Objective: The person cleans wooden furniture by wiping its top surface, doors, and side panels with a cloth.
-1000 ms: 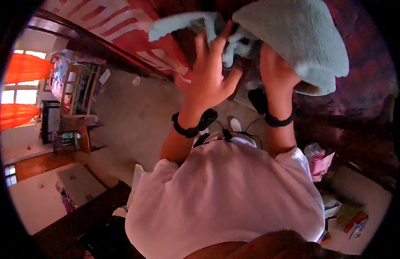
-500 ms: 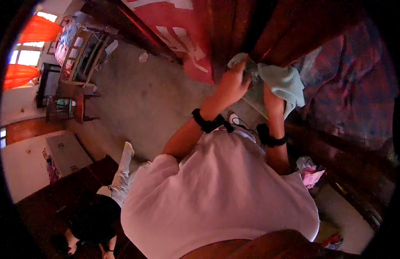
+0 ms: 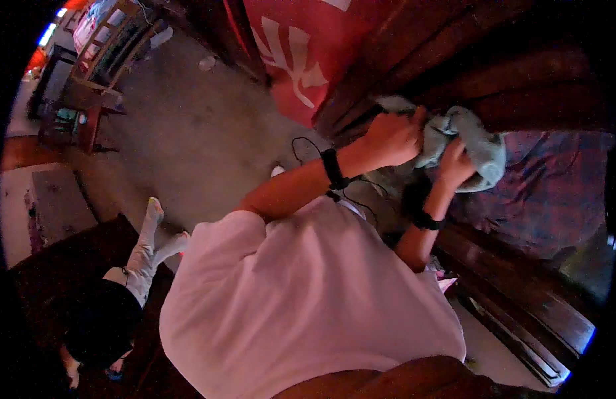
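Observation:
A crumpled grey-green cloth [image 3: 481,143] hangs between my two hands, in front of dark wood. My left hand [image 3: 396,138] is closed around the cloth's left part, its fingers partly hidden behind the fist. Just to the right, my right hand [image 3: 456,166] grips the bunched lower middle of the same cloth, and a fold loops over beyond it. Both wrists wear black bands. Below the hands, a thin black cable [image 3: 308,139] curls near the floor.
A red cloth with pale shapes [image 3: 291,60] hangs ahead. Plaid fabric [image 3: 540,186] covers a surface at right, beside a wooden rail [image 3: 514,286]. Another person [image 3: 105,319] is at lower left. A wooden chair [image 3: 89,126] stands far left on the floor [image 3: 182,120].
The view has turned to the right. Both hands have moved right in the picture with the cloth, which is now more bunched. My right hand, earlier mostly covered by the cloth, now shows.

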### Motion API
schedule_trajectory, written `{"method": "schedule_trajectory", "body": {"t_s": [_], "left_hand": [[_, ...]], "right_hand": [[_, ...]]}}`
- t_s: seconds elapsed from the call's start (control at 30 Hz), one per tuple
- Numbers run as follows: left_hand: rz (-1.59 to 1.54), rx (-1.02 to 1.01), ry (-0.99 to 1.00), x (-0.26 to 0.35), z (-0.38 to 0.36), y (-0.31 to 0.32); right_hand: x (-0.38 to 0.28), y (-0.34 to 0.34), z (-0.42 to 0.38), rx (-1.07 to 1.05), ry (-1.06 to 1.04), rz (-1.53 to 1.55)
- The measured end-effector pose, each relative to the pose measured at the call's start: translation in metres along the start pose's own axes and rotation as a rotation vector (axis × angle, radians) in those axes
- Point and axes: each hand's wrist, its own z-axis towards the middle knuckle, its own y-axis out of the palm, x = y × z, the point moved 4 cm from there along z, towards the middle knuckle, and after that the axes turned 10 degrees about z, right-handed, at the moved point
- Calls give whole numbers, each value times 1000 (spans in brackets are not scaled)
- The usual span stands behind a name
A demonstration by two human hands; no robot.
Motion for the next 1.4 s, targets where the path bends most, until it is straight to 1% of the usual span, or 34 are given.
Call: {"method": "schedule_trajectory", "body": {"t_s": [0.03,0.07,0.1,0.13,0.17,0.2,0.27,0.33,0.4,0.43,0.47,0.5,0.53,0.57,0.6,0.63,0.67,0.73,0.77,0.8,0.87,0.9,0.93,1.0,1.07,1.13,1.17,1.2,1.23,1.27,1.3,1.33,1.37,1.4], "left_hand": [[-28,-75,35,-1,-6,25],[-41,-52,39,-17,-13,41],[-45,-155,49,-30,-16,66],[-48,-245,63,-37,-11,74],[-101,-264,160,-34,-22,43],[-110,-241,160,-41,-16,55],[-205,187,375,-51,-15,94],[-302,153,276,-38,-4,30],[-541,-23,81,-32,9,-26],[-553,-27,96,-26,12,-52],[-582,167,86,-26,16,-81],[-607,363,73,-27,20,-101],[-614,362,76,-31,23,-107],[-567,513,165,-36,30,-113],[-517,666,257,-41,35,-117],[-563,585,231,-48,43,-115],[-564,586,232,-52,47,-118],[-561,774,207,-68,43,-132],[-634,630,197,-80,43,-132],[-634,639,191,-87,42,-132],[-381,523,250,-95,43,-122],[-431,531,275,-114,45,-118],[-426,535,267,-122,45,-109],[-768,270,112,-137,52,-75],[-778,231,109,-152,48,-67],[-882,195,11,-170,48,-46],[-883,193,11,-177,50,-45],[-690,227,51,-169,25,-52],[-504,247,74,-169,20,-57],[-509,237,65,-172,32,-57],[-498,308,153,-164,42,-70],[-495,380,236,-156,54,-84],[-472,444,324,-150,67,-104],[-449,508,407,-143,80,-128]], "right_hand": [[8,-4,-9,-42,44,-53],[6,2,-18,-62,79,-85],[-1,7,-27,-97,184,-115],[-13,11,-34,-122,277,-141],[-28,15,-43,-140,344,-151],[-27,17,-47,-82,186,-36],[-21,14,-41,-147,119,52],[-44,20,-31,-172,69,129],[-72,29,-11,-349,478,150],[-85,34,0,-369,320,139],[-100,42,14,-401,309,166],[-116,52,30,-306,102,204],[-131,61,43,-248,-78,190],[-137,70,56,-189,-176,196],[-151,81,67,-176,-170,215],[-156,91,78,-213,-243,203],[-159,100,86,-250,-319,192],[-162,119,90,-287,-288,70],[-166,125,90,-284,-303,50],[-164,130,88,-292,-308,53],[-135,141,74,-439,-236,66],[-123,165,64,-466,-355,-73],[-115,174,58,-446,-340,-13],[-95,178,43,-476,-260,-60],[-98,191,33,-502,-312,-52],[-86,200,26,-524,-348,-47],[-74,205,22,-637,-220,-104],[-78,192,2,-737,-112,-155],[-84,186,2,-816,-110,-196],[-84,179,16,-906,-18,-153],[-111,172,32,-933,12,-120],[-127,167,48,-930,276,-237],[-151,166,68,-811,13,-249],[-165,162,84,-733,-178,-277]]}}
